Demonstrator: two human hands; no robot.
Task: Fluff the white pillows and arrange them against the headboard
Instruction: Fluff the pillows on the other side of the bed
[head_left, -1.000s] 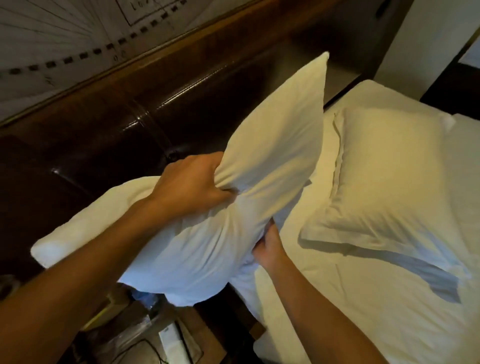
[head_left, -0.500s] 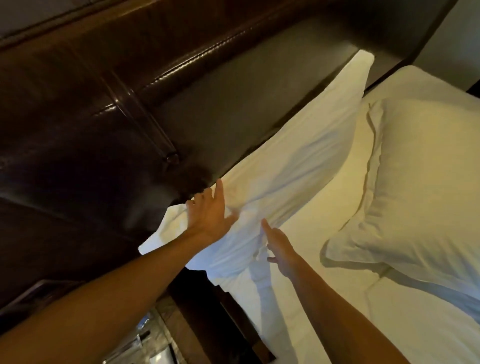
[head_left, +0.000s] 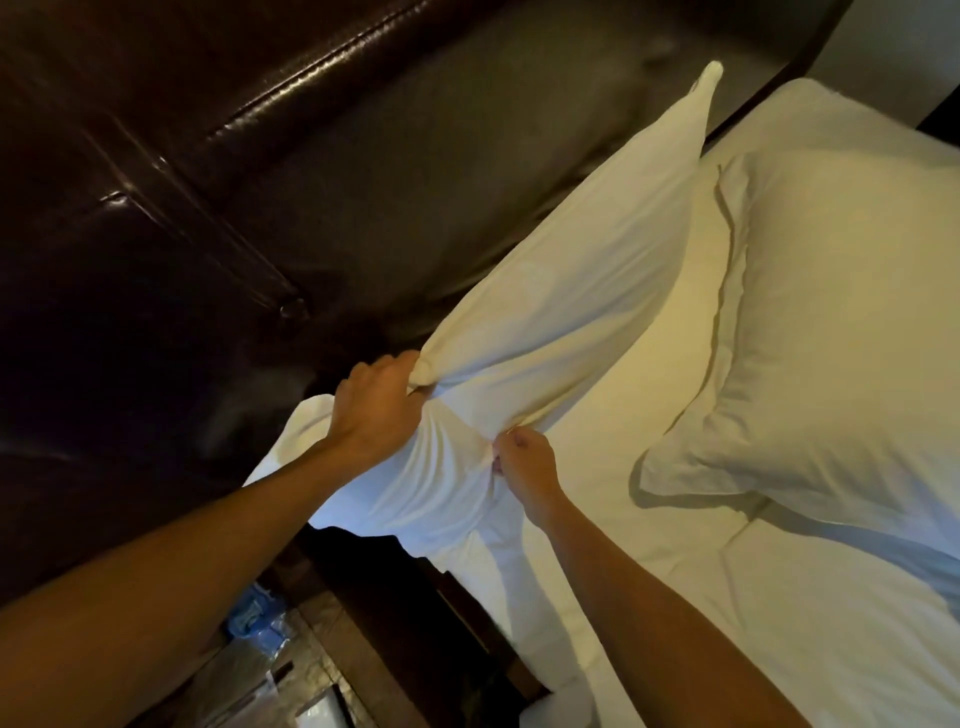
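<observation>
The near pillow (head_left: 561, 291) lies on the bed (head_left: 649, 525) along its head edge, leaning against the headboard (head_left: 322, 171) behind it, one end at the bed's left corner. The left hand (head_left: 376, 402) grips its top edge on the headboard side; the right hand (head_left: 522, 462) pinches it lower, on the mattress side. A second pillow (head_left: 841, 332) lies flat to the right, apart from the first. Left of the bed, below its edge, sits what may be a plastic packet (head_left: 257, 618).
</observation>
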